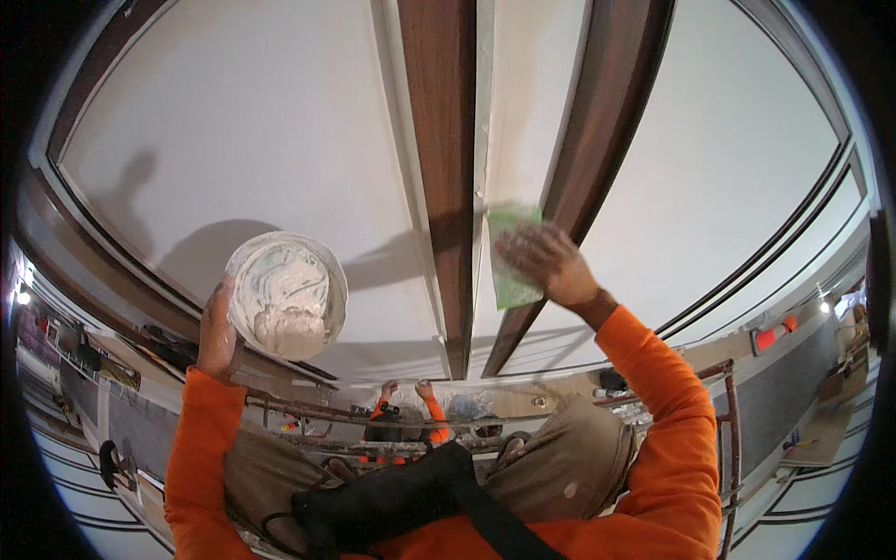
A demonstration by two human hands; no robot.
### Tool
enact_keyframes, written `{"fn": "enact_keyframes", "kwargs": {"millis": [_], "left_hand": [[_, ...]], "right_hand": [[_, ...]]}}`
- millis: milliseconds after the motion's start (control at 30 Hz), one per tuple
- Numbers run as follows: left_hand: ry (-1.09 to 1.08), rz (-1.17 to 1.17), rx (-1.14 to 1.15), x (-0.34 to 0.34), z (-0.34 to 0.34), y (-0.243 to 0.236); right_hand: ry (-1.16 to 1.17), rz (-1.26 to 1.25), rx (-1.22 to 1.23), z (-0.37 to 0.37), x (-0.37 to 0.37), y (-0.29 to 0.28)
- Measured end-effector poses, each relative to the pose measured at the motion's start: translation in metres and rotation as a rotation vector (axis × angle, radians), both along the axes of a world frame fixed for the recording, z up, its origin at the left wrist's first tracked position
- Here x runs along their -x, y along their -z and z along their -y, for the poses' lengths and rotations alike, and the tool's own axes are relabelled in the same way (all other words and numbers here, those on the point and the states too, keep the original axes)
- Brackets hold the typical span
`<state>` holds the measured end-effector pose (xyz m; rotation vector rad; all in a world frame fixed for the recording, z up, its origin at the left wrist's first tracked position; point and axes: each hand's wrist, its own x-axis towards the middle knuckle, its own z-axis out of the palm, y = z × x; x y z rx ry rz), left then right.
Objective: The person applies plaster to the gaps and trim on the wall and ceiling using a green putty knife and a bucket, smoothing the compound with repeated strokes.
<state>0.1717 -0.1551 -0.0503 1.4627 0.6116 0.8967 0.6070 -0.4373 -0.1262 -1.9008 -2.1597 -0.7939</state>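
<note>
My left hand (pixel 217 329) grips the side of a round white bucket (pixel 338 294), fingers wrapped round its wall. Inside it lies thick white putty (pixel 291 285), smeared up the walls. Over on the right, my right hand (pixel 546 261) presses a flat green putty spreader (pixel 509 291) against the wall, fingers lying across it and smeared by motion. The spreader covers part of the pale strip (pixel 527 103) between two dark brown wood trims, the left one (pixel 439 140) and the right one (pixel 611 121), and overlaps the edge of the right trim.
White wall panels (pixel 271 93) flank the trims. Rusty scaffold rails (pixel 733 411) surround my legs. Far below, a person in orange sleeves (pixel 435 411) works close to the wall. An orange cone (pixel 773 336) lies on the floor at right, and another person (pixel 114 465) is at lower left.
</note>
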Motion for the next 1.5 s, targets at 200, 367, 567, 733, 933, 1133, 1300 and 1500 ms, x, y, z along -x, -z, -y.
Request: {"fn": "enact_keyframes", "kwargs": {"millis": [200, 367, 567, 733, 933, 1133, 1300, 1500], "left_hand": [[-0.038, 0.024, 0.158, -0.008, 0.015, -0.007], [0.050, 0.015, -0.031, -0.006, 0.019, -0.008], [0.081, 0.028, 0.098, 0.003, 0.005, 0.000], [0.049, 0.067, 0.127, 0.001, 0.005, -0.001], [0.124, 0.092, 0.145, 0.000, -0.005, 0.005], [0.152, 0.058, 0.158, 0.002, 0.001, 0.000], [0.121, 0.058, 0.195, -0.001, 0.004, 0.001], [0.031, 0.089, 0.142, 0.004, -0.007, 0.007]], "right_hand": [[0.027, 0.274, -0.501, -0.030, -0.019, -0.161], [0.045, 0.317, -0.395, -0.047, -0.042, -0.132], [-0.037, 0.085, -0.007, -0.007, -0.018, 0.005], [0.074, 0.301, -0.307, -0.016, -0.013, -0.142], [-0.005, 0.330, -0.590, -0.049, -0.020, -0.251], [0.042, 0.290, -0.434, -0.048, -0.023, -0.179], [0.057, 0.073, -0.202, -0.028, -0.020, -0.045], [0.013, 0.044, 0.074, -0.008, 0.009, 0.038]]}}
